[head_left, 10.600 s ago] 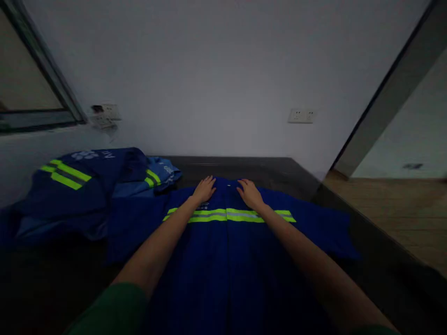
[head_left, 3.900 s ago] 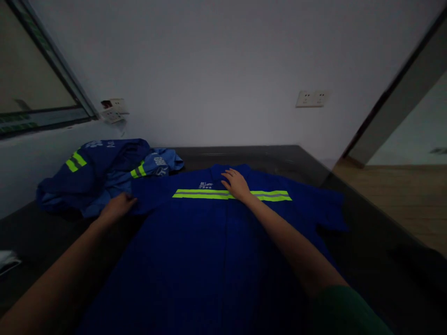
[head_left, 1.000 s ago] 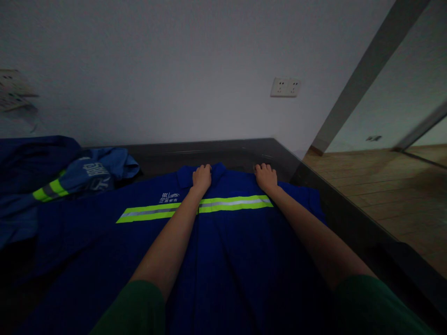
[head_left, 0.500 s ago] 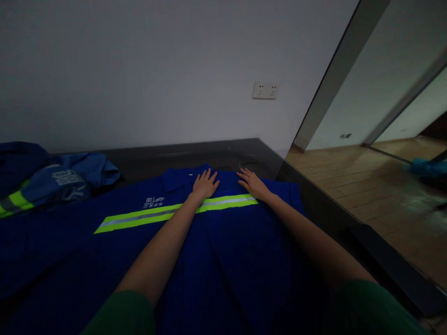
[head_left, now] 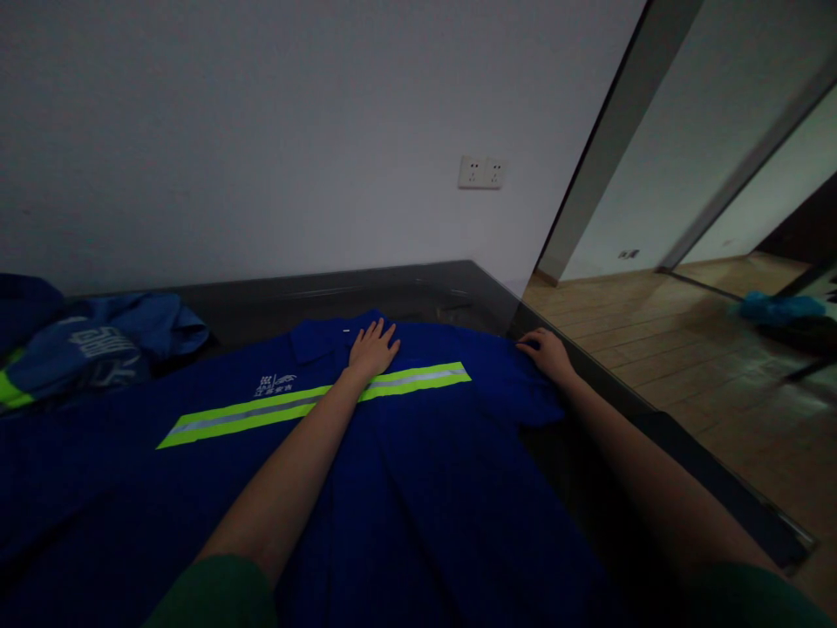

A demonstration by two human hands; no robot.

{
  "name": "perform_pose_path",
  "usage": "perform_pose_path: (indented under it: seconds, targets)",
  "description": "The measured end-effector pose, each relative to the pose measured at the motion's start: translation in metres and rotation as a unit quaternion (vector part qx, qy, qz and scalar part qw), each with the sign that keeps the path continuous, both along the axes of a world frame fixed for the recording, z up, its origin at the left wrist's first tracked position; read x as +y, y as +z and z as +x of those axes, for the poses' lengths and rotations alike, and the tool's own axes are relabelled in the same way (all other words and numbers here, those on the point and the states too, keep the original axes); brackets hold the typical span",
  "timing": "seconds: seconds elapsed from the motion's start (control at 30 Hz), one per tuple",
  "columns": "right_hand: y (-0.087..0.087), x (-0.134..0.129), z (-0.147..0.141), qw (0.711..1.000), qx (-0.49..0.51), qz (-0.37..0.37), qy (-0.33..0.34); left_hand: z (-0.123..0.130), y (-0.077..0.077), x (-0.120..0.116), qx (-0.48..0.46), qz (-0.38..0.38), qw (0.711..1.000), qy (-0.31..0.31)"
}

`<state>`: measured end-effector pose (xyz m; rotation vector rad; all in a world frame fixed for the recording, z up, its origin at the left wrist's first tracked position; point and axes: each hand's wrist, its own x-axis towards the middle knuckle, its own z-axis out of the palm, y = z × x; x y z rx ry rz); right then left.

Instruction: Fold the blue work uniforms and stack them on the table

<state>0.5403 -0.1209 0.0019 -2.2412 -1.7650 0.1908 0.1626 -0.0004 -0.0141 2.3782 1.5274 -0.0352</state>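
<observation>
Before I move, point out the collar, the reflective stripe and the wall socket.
Collar [head_left: 312, 340]: head view, on its left-hand flap.
Reflective stripe [head_left: 252, 411]: head view, on the stretch left of the forearm.
Wall socket [head_left: 482, 173]: head view, middle of the plate.

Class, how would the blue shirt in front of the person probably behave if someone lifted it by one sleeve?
The shirt would probably droop and fold rather than stay flat, since creases already run down its front. The reflective stripe may bend too, as it looks like a thin band lying flat on the cloth.
</observation>
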Motion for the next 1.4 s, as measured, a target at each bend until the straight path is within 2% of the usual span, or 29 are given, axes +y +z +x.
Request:
perform_pose_path:
  seconds: [0.13, 0.27, 0.4, 0.5, 0.63, 0.73, 0.83, 0.93, 1.03, 1.1, 1.3, 1.4]
  targets:
    - [0.0, 0.007, 0.006, 0.996, 0.075, 0.043, -0.03, 0.0, 0.0, 0.001, 0.002, -0.004, 1.0, 0.002]
    - [0.004, 0.019, 0.017, 0.99, 0.134, 0.012, -0.053, 0.001, -0.003, 0.002, 0.002, -0.004, 1.0, 0.004]
    - [0.008, 0.027, 0.016, 0.994, 0.067, -0.051, -0.064, 0.001, -0.004, 0.002, 0.007, 0.001, 1.0, 0.007]
    - [0.008, 0.021, 0.008, 0.99, -0.03, -0.075, -0.112, 0.002, -0.005, 0.003, 0.01, 0.002, 1.0, 0.008]
    - [0.008, 0.001, 0.005, 0.984, -0.047, -0.034, -0.171, 0.001, -0.007, 0.003, 0.005, 0.004, 1.0, 0.006]
    - [0.012, -0.021, 0.01, 0.985, -0.001, -0.009, -0.172, 0.001, -0.007, 0.004, 0.009, 0.004, 1.0, 0.006]
    - [0.021, -0.048, 0.006, 0.982, 0.071, -0.039, -0.169, 0.002, -0.006, 0.004, 0.016, -0.001, 1.0, 0.005]
    - [0.035, -0.079, -0.013, 0.983, 0.122, -0.045, -0.129, 0.001, -0.006, 0.003, 0.014, -0.002, 1.0, 0.003]
    - [0.046, -0.107, -0.037, 0.99, 0.122, 0.004, -0.071, 0.001, -0.007, 0.003, 0.008, 0.0, 1.0, 0.004]
    - [0.05, -0.121, -0.049, 0.99, 0.121, 0.024, -0.065, 0.0, -0.007, 0.003, 0.005, 0.002, 1.0, 0.004]
    - [0.052, -0.137, -0.057, 0.959, 0.279, -0.021, -0.051, -0.001, -0.006, 0.003, 0.005, -0.003, 1.0, -0.001]
    - [0.054, -0.139, -0.058, 0.96, 0.276, -0.026, -0.038, 0.0, -0.006, 0.002, 0.012, 0.008, 1.0, -0.002]
